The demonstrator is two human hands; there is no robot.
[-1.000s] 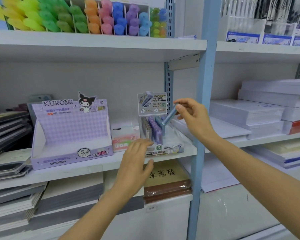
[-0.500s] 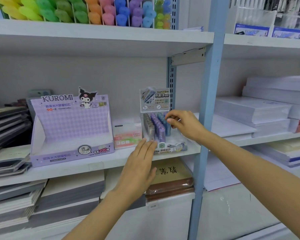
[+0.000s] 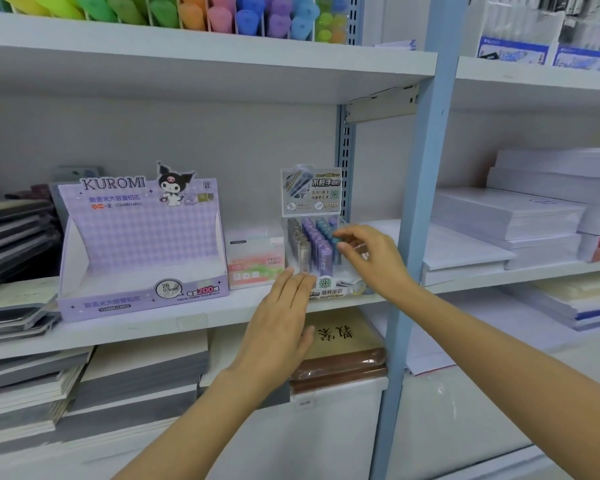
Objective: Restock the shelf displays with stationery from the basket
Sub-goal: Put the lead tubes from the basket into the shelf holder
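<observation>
Faced a white shelf (image 3: 118, 327) of stationery, cut by a blue post (image 3: 420, 237) right of centre. Found stacks of white paper (image 3: 499, 216) lying beyond the post, and dark notebooks (image 3: 14, 230) piled at the far left. Noted a row of bright markers (image 3: 222, 15) along the board above. Noted too a purple display box (image 3: 142, 244) standing open-fronted on the middle board, with a small pink box (image 3: 253, 261) just beside it on the right. Saw, under that board, a brown packet (image 3: 340, 362) lying flat. Came to a clear rack (image 3: 310, 192) between the pink box and the post, its printed card upright at the back, its tubes (image 3: 309, 244) standing in rows: grey on the left, purple in the middle, blue on the right. Held the left hand (image 3: 278, 327) flat, palm down, fingers straight and together, fingertips at the front left edge of the rack. Curled the right hand (image 3: 371, 258) in from the right side, thumb and forefinger pinched on the cap end of a blue tube (image 3: 336, 259) standing upright in the right-hand row, other fingers loosely bent behind. Could not tell whether the tube sat fully down in its slot.
</observation>
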